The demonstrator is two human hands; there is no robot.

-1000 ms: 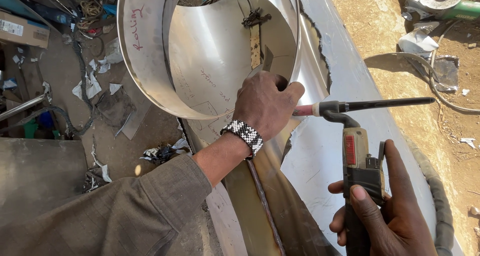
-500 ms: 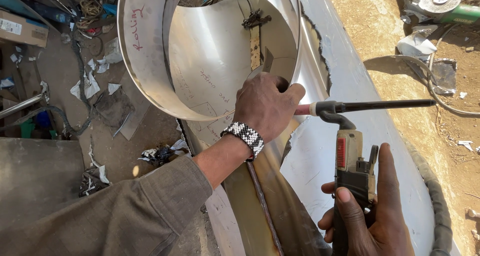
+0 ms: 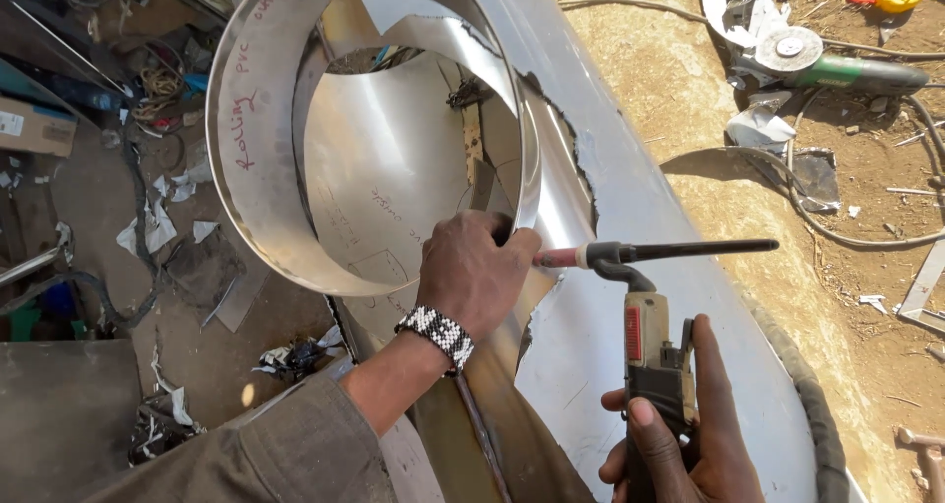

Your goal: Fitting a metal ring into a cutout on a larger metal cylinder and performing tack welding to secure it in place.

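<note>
Clamped on the torch handle (image 3: 655,365) at lower right, the right hand (image 3: 689,444) aims its pink nozzle (image 3: 561,258) at the steel ring's (image 3: 256,119) rim mid-frame, the left hand (image 3: 477,272) closed over that edge, so tacking looks imminent, needing steadiness.

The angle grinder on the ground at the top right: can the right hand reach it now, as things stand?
Probably not. The right hand grips the welding torch low in the picture, and the angle grinder lies far off on the dirt, beyond the large metal sheet. Nothing blocks the way.
</note>
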